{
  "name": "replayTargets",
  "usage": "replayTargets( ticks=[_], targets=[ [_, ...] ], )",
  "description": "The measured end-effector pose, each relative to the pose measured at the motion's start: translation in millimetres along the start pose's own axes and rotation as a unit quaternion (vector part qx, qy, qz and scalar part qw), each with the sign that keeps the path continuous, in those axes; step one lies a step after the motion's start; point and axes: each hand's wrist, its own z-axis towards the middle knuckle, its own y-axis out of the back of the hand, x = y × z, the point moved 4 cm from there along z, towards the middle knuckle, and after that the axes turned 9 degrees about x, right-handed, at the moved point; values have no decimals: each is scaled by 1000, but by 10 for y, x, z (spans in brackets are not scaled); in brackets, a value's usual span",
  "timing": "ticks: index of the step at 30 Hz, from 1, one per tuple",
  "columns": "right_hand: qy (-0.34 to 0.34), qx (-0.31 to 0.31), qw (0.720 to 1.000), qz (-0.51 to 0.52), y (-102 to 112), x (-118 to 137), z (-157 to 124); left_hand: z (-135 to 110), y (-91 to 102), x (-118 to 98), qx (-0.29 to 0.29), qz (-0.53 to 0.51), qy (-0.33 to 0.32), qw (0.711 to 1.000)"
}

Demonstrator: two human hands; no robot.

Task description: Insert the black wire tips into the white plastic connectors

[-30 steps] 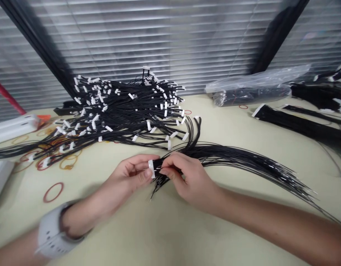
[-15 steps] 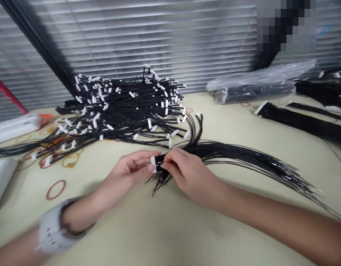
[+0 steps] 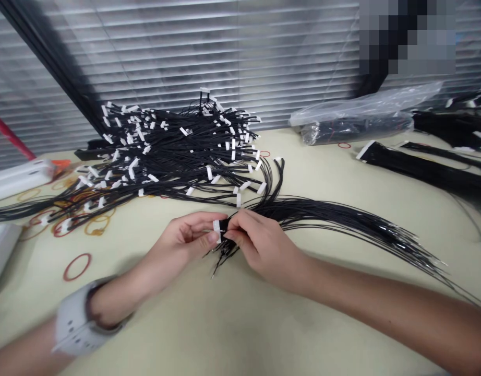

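Observation:
Between the thumb and fingers of my left hand (image 3: 191,237) is a small white connector (image 3: 217,230), with black wires at its right side. My right hand (image 3: 260,243) is closed in a pinch on a black wire just right of the connector; its fingertips cover the wire's end. Under and behind my right hand lies a bundle of loose black wires (image 3: 334,213), whose bare metal tips fan out to the right. More wire ends (image 3: 220,256) stick out below my fingers.
A large heap of black cables with white connectors (image 3: 178,141) lies behind my hands. A plastic-wrapped roll (image 3: 353,128) and a flat black cable bundle (image 3: 428,169) are at the right. Rubber bands, one red (image 3: 76,267), lie on the left of the table (image 3: 225,324).
My right fingertips have come slightly closer to the connector. My left hand keeps its hold, and the whole view has shifted slightly.

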Motion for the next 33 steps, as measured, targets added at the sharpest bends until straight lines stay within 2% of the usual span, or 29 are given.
replayTargets(
  ticks=[6, 16, 25, 33],
  targets=[
    [-15, 6, 998, -62, 33, -86, 28, 9, 61, -17, -40, 3, 14, 999],
    [62, -15, 984, -169, -9, -46, 16, 25, 60, 45, -10, 2, 20, 1000],
    [43, -11, 996, -76, 41, -67, 21, 22, 69, 36, -11, 12, 20, 1000],
    [50, -6, 993, -108, 1, -67, 5, 29, 53, 41, -3, 7, 20, 1000]
  ],
)
